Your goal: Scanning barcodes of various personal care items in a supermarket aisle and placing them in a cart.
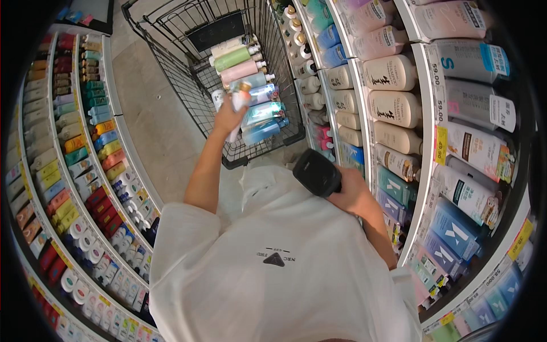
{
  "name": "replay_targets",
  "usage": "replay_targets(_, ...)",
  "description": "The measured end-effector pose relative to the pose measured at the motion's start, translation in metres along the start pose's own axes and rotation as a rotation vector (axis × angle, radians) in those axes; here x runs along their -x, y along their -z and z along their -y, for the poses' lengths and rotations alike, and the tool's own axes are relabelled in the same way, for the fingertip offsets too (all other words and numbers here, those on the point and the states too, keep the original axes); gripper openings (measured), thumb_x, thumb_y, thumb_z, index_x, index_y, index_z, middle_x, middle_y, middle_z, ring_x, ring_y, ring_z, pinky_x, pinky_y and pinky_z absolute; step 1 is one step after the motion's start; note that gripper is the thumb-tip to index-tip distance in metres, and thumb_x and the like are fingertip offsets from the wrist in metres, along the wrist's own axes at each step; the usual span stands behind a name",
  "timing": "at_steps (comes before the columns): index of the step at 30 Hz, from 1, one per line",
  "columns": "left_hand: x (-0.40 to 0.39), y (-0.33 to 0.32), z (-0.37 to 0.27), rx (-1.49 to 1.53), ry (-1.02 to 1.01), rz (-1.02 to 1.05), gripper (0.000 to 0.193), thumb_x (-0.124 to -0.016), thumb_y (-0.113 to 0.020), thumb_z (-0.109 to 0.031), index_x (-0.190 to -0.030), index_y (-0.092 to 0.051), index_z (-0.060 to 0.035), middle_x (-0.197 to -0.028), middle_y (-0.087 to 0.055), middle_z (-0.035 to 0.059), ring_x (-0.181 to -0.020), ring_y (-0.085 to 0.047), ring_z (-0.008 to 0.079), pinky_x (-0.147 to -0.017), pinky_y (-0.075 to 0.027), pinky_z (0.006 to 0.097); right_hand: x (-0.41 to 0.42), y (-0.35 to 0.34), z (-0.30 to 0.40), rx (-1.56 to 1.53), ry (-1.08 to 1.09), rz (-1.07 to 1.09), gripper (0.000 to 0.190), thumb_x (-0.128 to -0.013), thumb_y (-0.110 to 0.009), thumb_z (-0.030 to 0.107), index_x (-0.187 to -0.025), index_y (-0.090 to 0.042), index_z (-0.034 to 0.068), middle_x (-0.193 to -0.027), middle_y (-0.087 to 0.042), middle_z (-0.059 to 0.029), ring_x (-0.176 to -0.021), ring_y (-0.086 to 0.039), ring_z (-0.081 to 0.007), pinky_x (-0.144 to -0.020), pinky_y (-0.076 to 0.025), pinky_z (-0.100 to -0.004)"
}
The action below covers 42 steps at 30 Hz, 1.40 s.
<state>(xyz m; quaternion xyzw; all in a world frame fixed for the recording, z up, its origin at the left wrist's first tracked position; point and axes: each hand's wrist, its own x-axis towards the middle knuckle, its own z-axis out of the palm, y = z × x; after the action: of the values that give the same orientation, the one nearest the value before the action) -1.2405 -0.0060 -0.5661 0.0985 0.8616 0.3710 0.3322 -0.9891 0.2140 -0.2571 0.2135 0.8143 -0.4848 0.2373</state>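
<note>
My left hand (228,116) grips a pale bottle (240,100) with a gold-orange top, slightly blurred. It is held over the near left part of a black wire shopping cart (179,81). Several bottles lie side by side on the cart's floor, among them a green pump bottle (234,59), a pink pump bottle (243,72) and a blue bottle (265,131). A white bottle (218,98) is partly hidden beside my left hand. Close to my body on the right, my right hand (352,191) holds a black handheld scanner (316,172); its far side is hidden.
A tall shelf unit (421,115) close on my right holds shampoo bottles (391,72) and pump bottles, with price tags along its edges. Another shelf (60,171) with rows of toiletries runs along the left. Between the left shelf and the cart is a tiled floor (147,98).
</note>
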Motion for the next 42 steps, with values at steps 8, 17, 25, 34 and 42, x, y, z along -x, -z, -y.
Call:
replay_targets(8, -0.026, -0.094, 0.024, -0.558, -0.375, 0.107, 0.066, -0.078, -0.078, -0.014, -0.138, -0.049, -0.0085, -0.132, -0.058, 0.0180, -0.126, -0.055, 0.0359, -0.106, -0.045, 0.0476, 0.026, -0.021, -0.041, -0.049, -0.250, -0.130, 0.039, -0.078, -0.077, 0.013, -0.114, -0.068, 0.000, -0.092, -0.073, -0.0209, -0.085, -0.072, -0.0317, -0.081, -0.055, -0.0380)
replay_targets(17, -0.019, -0.090, 0.016, -0.252, -0.379, -0.476, 0.050, -0.087, -0.068, -0.015, -0.133, -0.056, -0.0009, -0.133, -0.057, 0.0216, -0.123, -0.053, 0.0412, -0.106, -0.041, 0.0524, 0.034, -0.027, -0.050, -0.093, -0.236, -0.198, 0.033, -0.080, -0.079, 0.015, -0.109, -0.070, 0.001, -0.089, -0.073, -0.0194, -0.082, -0.072, -0.0290, -0.080, -0.055, -0.0382)
replay_targets(25, -0.014, -0.039, -0.169, 0.470, -0.662, -0.586, 0.029, -0.098, -0.057, -0.009, -0.124, -0.061, 0.0034, -0.116, -0.063, 0.0199, -0.103, -0.062, 0.0309, -0.091, -0.051, 0.0392, 0.060, -0.025, -0.094, 0.006, -0.221, -0.283, 0.054, -0.078, -0.078, 0.037, -0.115, -0.067, -0.001, -0.101, -0.071, -0.0282, -0.096, -0.070, -0.0387, -0.085, -0.053, -0.0463)
replay_targets(34, 0.256, 0.007, -0.589, 0.413, -1.725, -0.400, 0.048, -0.085, -0.077, -0.011, -0.128, -0.058, -0.0006, -0.112, -0.062, 0.0122, -0.098, -0.061, 0.0247, -0.086, -0.048, 0.0330, 0.111, 0.000, -0.083, -0.052, 0.008, -0.429, 0.051, -0.082, -0.076, 0.038, -0.114, -0.065, 0.001, -0.096, -0.071, -0.0237, -0.090, -0.070, -0.0374, -0.079, -0.053, -0.0447)
replay_targets(42, 0.323, -0.037, -0.694, 0.172, -1.669, -0.910, 0.097, -0.072, -0.081, -0.060, -0.143, -0.047, -0.0030, -0.124, -0.059, 0.0111, -0.122, -0.043, 0.0318, -0.094, -0.030, 0.0557, 0.117, -0.003, -0.140, -0.009, 0.111, -0.494, 0.052, -0.085, -0.079, 0.044, -0.115, -0.068, 0.003, -0.097, -0.072, -0.0213, -0.094, -0.071, -0.0342, -0.085, -0.053, -0.0415)
